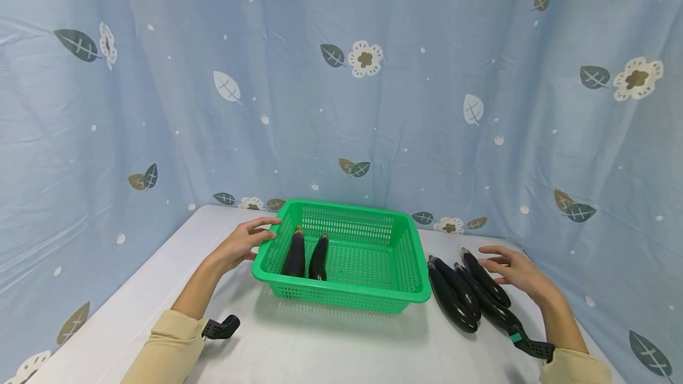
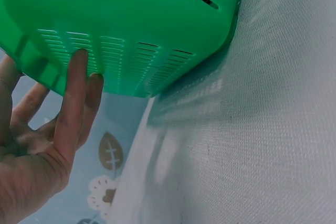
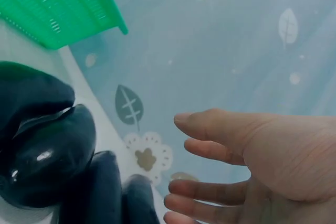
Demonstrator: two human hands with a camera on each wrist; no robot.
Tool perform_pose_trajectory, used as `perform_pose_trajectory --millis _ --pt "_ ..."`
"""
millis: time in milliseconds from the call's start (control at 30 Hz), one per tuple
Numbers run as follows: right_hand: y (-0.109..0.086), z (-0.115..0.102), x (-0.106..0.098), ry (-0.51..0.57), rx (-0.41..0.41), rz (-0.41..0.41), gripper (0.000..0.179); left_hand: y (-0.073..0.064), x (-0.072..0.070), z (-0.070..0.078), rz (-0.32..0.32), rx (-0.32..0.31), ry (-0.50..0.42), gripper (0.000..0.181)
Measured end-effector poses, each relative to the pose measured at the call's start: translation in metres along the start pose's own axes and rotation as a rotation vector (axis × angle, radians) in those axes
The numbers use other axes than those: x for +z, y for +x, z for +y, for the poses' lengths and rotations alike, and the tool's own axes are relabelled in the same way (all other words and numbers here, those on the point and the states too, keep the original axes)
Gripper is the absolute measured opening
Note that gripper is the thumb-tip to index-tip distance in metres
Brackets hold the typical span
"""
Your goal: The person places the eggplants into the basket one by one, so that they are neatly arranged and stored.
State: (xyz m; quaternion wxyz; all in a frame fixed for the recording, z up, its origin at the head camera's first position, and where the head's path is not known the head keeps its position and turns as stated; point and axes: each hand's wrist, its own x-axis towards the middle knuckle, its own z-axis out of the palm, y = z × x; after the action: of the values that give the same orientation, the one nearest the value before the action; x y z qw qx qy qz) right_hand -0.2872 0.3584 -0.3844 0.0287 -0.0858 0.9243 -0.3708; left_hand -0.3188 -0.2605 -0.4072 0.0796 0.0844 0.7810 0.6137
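A green plastic basket (image 1: pixel 352 294) with slotted walls stands on the table, and two dark purple eggplants (image 1: pixel 294 256) lie inside at its left end. My left hand (image 1: pixel 241 243) is at the basket's left side, with spread fingertips touching the rim and outer wall. In the left wrist view, extended fingers (image 2: pixel 76 93) rest against the slotted wall. Several glossy eggplants (image 1: pixel 453 298) lie side by side right of the basket. My right hand (image 1: pixel 514 271) hovers by the rightmost of them, its fingers extended and apart. In the right wrist view nothing is between thumb and fingers.
A white cloth covers the table (image 1: pixel 331 348). Behind and on both sides hangs a blue curtain (image 1: pixel 299 105) with leaf and flower prints, close to the table's edges. Black wrist straps (image 1: pixel 221 328) are on both arms.
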Motion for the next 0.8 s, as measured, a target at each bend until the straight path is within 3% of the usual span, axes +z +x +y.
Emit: perform_pose_trajectory --millis 400,800 --pt "0.008 0.02 0.009 -0.113 0.052 0.04 0.061 0.0 0.001 0.0 0.0 0.013 -0.018 0.055" --pt "0.009 0.032 0.012 -0.14 0.055 -0.002 0.049 -0.002 0.001 0.001 0.006 0.013 -0.015 0.055"
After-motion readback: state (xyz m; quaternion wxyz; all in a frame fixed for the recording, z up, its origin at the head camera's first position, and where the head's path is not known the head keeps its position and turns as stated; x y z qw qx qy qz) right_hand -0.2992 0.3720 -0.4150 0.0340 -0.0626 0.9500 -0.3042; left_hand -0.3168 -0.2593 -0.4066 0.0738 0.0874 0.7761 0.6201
